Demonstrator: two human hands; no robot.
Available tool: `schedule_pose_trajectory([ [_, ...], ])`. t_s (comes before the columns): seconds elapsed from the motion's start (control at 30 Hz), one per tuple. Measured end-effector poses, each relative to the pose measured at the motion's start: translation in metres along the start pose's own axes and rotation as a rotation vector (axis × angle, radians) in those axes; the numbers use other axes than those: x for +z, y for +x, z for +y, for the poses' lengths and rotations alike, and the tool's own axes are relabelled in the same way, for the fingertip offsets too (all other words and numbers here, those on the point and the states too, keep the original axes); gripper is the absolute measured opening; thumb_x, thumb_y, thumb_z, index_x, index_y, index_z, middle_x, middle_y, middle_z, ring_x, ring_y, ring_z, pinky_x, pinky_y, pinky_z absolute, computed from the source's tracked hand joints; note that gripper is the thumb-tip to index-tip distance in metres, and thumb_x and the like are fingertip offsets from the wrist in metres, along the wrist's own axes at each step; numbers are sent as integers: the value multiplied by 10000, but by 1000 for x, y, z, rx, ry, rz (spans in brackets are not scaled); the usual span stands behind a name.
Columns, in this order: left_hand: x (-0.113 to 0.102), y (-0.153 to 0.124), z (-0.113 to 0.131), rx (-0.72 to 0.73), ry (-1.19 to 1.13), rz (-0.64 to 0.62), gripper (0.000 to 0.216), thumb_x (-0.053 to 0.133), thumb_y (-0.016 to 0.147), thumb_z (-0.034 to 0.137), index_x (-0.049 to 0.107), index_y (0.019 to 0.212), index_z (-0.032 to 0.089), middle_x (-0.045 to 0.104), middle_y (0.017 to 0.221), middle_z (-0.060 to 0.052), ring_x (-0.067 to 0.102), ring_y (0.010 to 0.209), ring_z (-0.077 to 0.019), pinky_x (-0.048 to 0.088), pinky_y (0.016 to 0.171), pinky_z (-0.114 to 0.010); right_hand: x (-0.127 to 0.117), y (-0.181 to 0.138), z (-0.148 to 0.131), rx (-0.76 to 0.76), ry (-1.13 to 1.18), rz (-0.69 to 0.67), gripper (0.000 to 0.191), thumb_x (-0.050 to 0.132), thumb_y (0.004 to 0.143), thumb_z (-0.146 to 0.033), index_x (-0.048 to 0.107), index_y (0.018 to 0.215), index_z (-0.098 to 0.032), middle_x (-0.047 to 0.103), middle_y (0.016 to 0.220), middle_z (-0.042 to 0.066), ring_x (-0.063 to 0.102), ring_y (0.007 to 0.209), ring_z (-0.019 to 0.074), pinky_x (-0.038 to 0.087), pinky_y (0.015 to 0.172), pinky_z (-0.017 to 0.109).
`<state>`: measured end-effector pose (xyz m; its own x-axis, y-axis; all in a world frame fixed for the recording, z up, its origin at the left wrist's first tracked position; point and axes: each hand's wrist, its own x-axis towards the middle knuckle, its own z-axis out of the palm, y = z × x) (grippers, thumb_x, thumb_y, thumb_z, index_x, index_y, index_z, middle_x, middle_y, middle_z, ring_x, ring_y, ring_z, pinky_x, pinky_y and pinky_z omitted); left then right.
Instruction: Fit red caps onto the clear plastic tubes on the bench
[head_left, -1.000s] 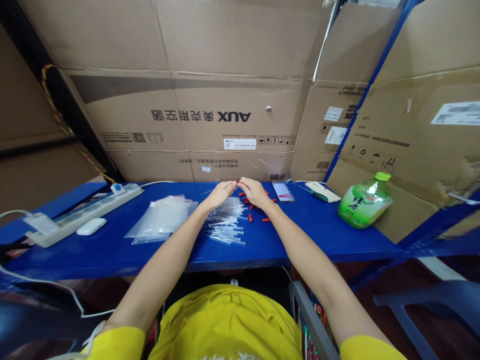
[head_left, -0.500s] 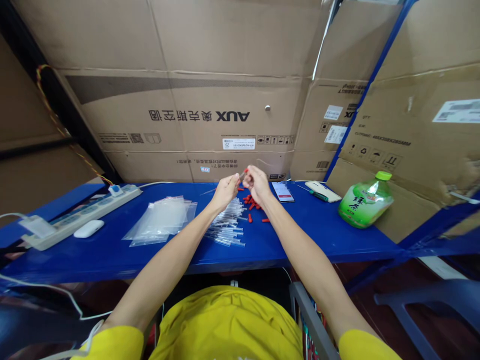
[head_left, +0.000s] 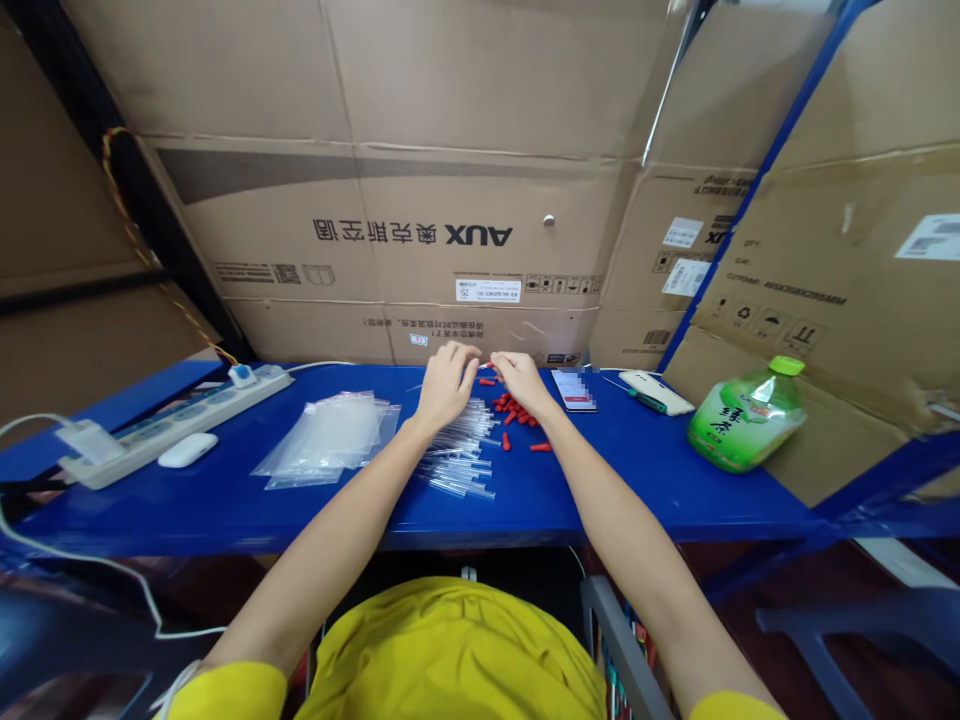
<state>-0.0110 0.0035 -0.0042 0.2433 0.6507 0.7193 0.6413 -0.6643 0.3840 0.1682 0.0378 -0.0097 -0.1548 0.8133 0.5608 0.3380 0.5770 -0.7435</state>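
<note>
My left hand [head_left: 445,382], back upward and fingers closed, pinches a thin clear dropper tube whose fine tip shows faintly at its left. The tube's other end points at my right hand [head_left: 519,380], which pinches a small red rubber bulb [head_left: 493,361]. Tube end and bulb meet between the fingertips; how far one sits inside the other is too small to tell. Below the left hand lies a heap of clear dropper tubes [head_left: 459,462]. Several loose red rubber bulbs [head_left: 514,409] are scattered beneath the right hand.
Clear plastic bags [head_left: 326,440] lie left of the tubes. Farther left are a power strip [head_left: 180,425] and a white case [head_left: 187,450]. To the right are a phone [head_left: 575,392], a green-handled screwdriver [head_left: 646,400] and a green tea bottle [head_left: 742,420]. Cardboard [head_left: 420,190] walls the back.
My left hand has turned its back upward, and the tube and bulb have come down slightly toward the table. The whole view has shifted a little.
</note>
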Motion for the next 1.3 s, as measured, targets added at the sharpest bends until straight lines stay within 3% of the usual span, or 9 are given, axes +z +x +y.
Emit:
schedule_pose_trajectory([
  [0.13, 6, 0, -6, 11, -59, -226, 360, 289, 1106, 389, 600, 1118, 209, 697, 1063, -94, 641, 992, -228, 442, 876, -317, 0, -4, -2, -33, -70, -17, 515, 414, 1005, -623, 449, 673, -231, 455, 622, -37, 437, 636, 139, 352, 640, 259],
  [0.23, 11, 0, -9, -73, 24, -247, 304, 337, 1092, 396, 584, 1043, 227, 683, 937, -76, 644, 876, -239, 397, 761, -303, -4, -11, -5, -102, -225, -23, 339, 429, 1043, -484, 608, 917, -225, 638, 771, -14, 582, 736, 166, 416, 737, 267],
  [0.3, 12, 0, -10, -116, 4, -257, 306, 342, 1087, 401, 572, 984, 227, 657, 850, -60, 623, 794, -230, 365, 713, -296, -8, -14, -9, -174, -322, -53, 251, 473, 1040, -414, 627, 1120, -233, 724, 956, 19, 661, 873, 193, 452, 815, 285],
  [0.4, 11, 2, -12, -119, -132, -279, 362, 327, 1082, 419, 542, 877, 211, 628, 788, -43, 573, 731, -202, 359, 693, -291, -13, -18, -13, -281, -458, -80, 291, 518, 1035, -388, 609, 1260, -227, 720, 1223, 84, 665, 1116, 233, 472, 932, 313],
  [0.47, 10, 3, -14, -111, -211, -291, 385, 328, 1072, 426, 529, 832, 201, 615, 769, -34, 542, 721, -185, 368, 702, -289, -15, -19, -15, -322, -544, -102, 285, 501, 1052, -386, 618, 1257, -226, 704, 1255, 99, 645, 1161, 237, 468, 959, 315],
  [0.63, 11, 4, -15, -103, -235, -304, 371, 361, 1037, 412, 510, 773, 200, 588, 746, -16, 512, 723, -171, 374, 732, -296, -12, -19, -11, -317, -712, -158, 223, 474, 1072, -362, 638, 1103, -215, 707, 1101, 91, 647, 1015, 222, 449, 855, 294],
  [1.03, 14, 9, -15, -149, -230, -322, 396, 368, 1020, 422, 418, 691, 207, 486, 656, 12, 408, 672, -145, 332, 674, -286, 4, -19, -11, -216, -856, -189, 179, 434, 1065, -231, 600, 1095, -174, 719, 1080, 128, 640, 990, 251, 416, 790, 317],
  [1.2, 15, 9, -16, -148, -228, -345, 497, 375, 1003, 567, 380, 661, 207, 401, 634, 26, 329, 661, -132, 277, 643, -282, 4, -17, -6, -228, -800, -157, 186, 403, 1043, -222, 585, 1028, -186, 706, 1047, 137, 622, 958, 251, 421, 812, 318],
  [1.3, 14, 9, -13, -123, -238, -334, 548, 388, 983, 646, 416, 668, 199, 409, 650, 23, 332, 666, -130, 271, 643, -279, -1, -15, -1, -266, -595, -148, 194, 378, 1026, -257, 556, 967, -205, 682, 967, 98, 604, 879, 229, 430, 813, 321],
])
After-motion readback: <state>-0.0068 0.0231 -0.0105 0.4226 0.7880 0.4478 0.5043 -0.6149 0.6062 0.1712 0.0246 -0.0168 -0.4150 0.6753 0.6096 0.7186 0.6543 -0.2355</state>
